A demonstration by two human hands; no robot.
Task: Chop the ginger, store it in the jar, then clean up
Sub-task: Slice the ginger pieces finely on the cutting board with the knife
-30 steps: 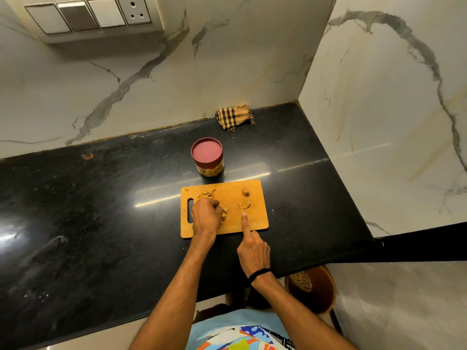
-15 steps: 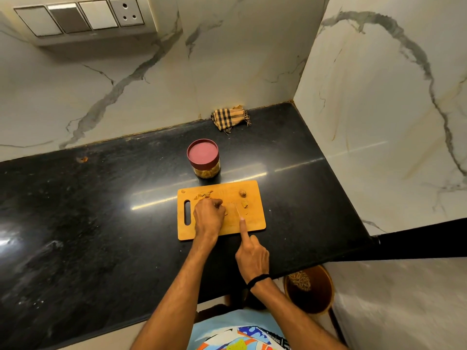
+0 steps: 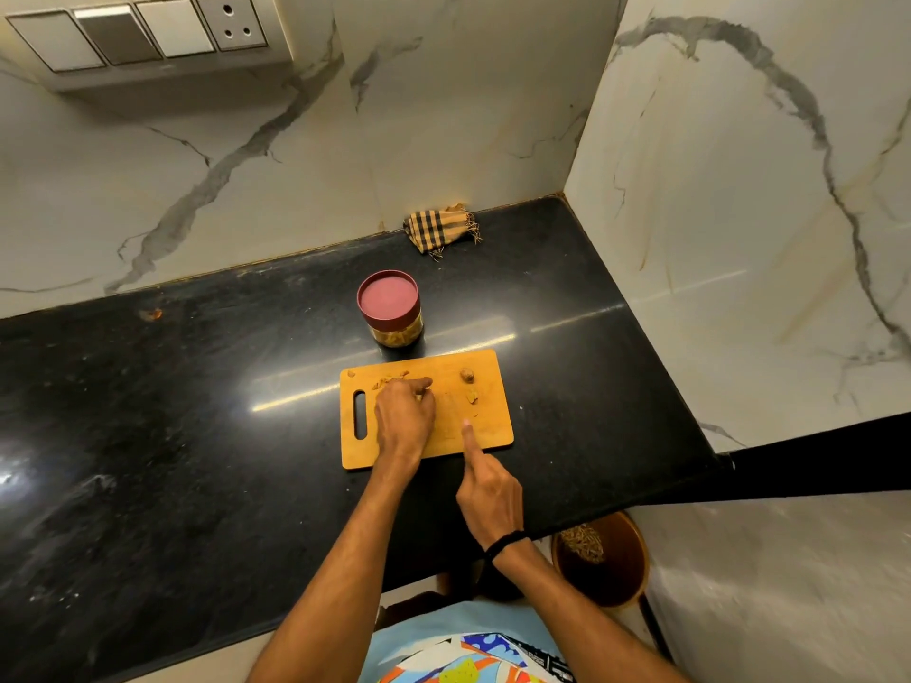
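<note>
A wooden cutting board (image 3: 488, 426) lies on the black counter. Ginger pieces sit on it: a knob (image 3: 467, 374) and a chip (image 3: 472, 396) at the far right, and scraps (image 3: 389, 378) at the far left. My left hand (image 3: 404, 419) rests on the board's left half with its fingers curled over some ginger scraps. My right hand (image 3: 489, 490) holds nothing; only its index finger is extended, with the tip touching the board's near middle. A jar (image 3: 389, 308) with a closed red lid stands just behind the board and holds yellow pieces.
A checked cloth (image 3: 438, 229) lies bunched at the back wall. Marble walls close the counter (image 3: 148, 436) at the back and right. A brown bin (image 3: 599, 559) with scraps sits on the floor under the counter's near right edge. A switch panel (image 3: 138, 32) is on the wall.
My right index finger has drawn back toward me across the board, away from the ginger chips. My left hand has stayed curled on the scraps.
</note>
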